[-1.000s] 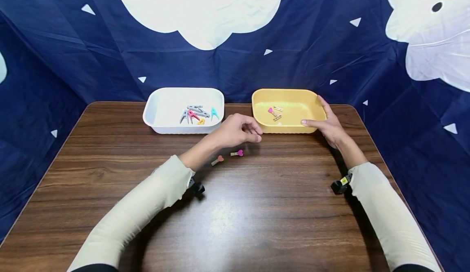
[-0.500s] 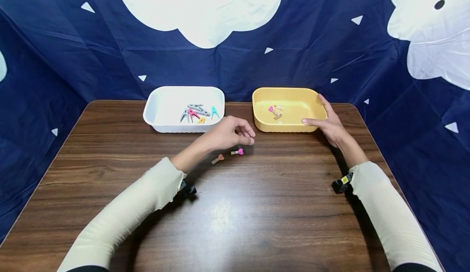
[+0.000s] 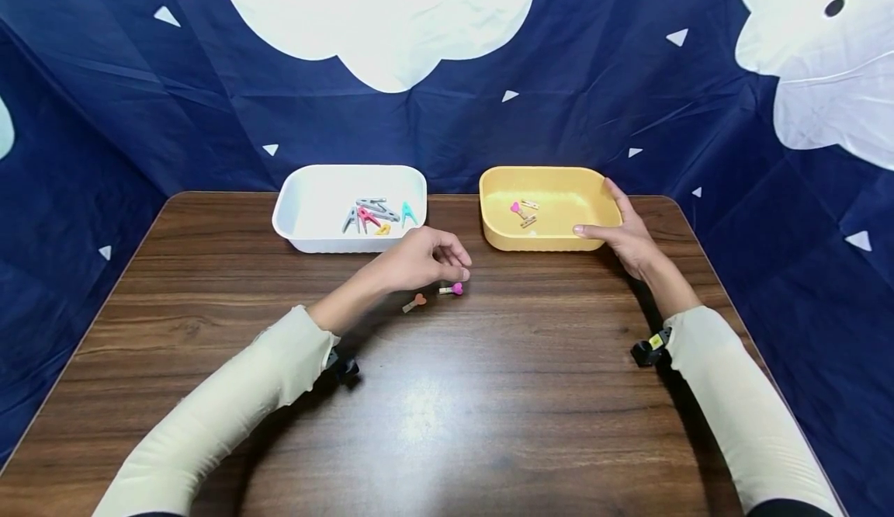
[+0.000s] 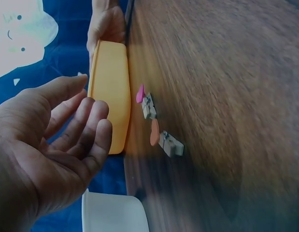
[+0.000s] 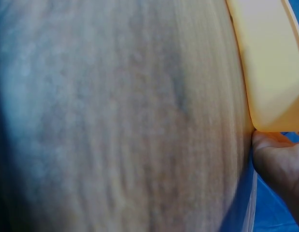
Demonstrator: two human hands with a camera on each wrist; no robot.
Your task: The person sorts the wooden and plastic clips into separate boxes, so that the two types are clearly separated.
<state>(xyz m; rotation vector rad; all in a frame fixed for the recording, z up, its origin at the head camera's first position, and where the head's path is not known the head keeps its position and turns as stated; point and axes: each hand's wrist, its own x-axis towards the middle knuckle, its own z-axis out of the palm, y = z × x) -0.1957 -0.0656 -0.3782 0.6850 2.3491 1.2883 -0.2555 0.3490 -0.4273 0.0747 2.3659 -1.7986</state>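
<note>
My left hand [image 3: 422, 259] hovers over the table with its fingers loosely bent and nothing between them, as the left wrist view also shows. Just below its fingertips lies a small wooden clothespin with a magenta heart [image 3: 456, 289]. A second clothespin with an orange heart [image 3: 419, 300] lies nearer, to the left. My right hand [image 3: 628, 241] grips the right end of a yellow plastic bin [image 3: 538, 243], thumb over the front rim and fingers along the side. Inside this bin are a pink-heart clothespin [image 3: 518, 209] and small plain wooden clothespins [image 3: 528, 223].
A white plastic bin [image 3: 342, 244] stands at the back left, holding several plastic clothespins in grey, red, yellow and turquoise. Both bins stand along the far edge of the brown wooden table [image 3: 447, 393]. A dark blue curtain [image 3: 447, 137] hangs right behind it.
My left hand has moved left and toward me, away from the yellow bin to above the magenta-heart clothespin. My right hand keeps its place on the yellow bin.
</note>
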